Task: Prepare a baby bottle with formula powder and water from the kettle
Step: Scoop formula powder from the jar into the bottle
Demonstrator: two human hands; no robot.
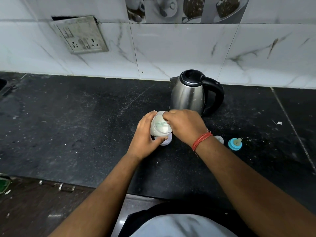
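Note:
My left hand (145,135) grips a clear jar of white formula powder (158,129), tilted toward the right over the black counter (85,125). My right hand (184,125) has its fingers pinched together inside the jar's mouth. A thin green scoop (161,124) shows through the jar wall under those fingers. A pale round object (166,141) sits just below the jar, mostly hidden; I cannot tell whether it is the bottle or a lid. The steel kettle (188,94) with its black handle stands close behind my right hand, lid shut.
A blue bottle ring with its teat (235,144) lies on the counter to the right of my right wrist, with a small clear cap (219,139) beside it. The tiled wall (171,48) rises behind the kettle, with a socket plate (80,35) at upper left. The counter's front edge runs near my body.

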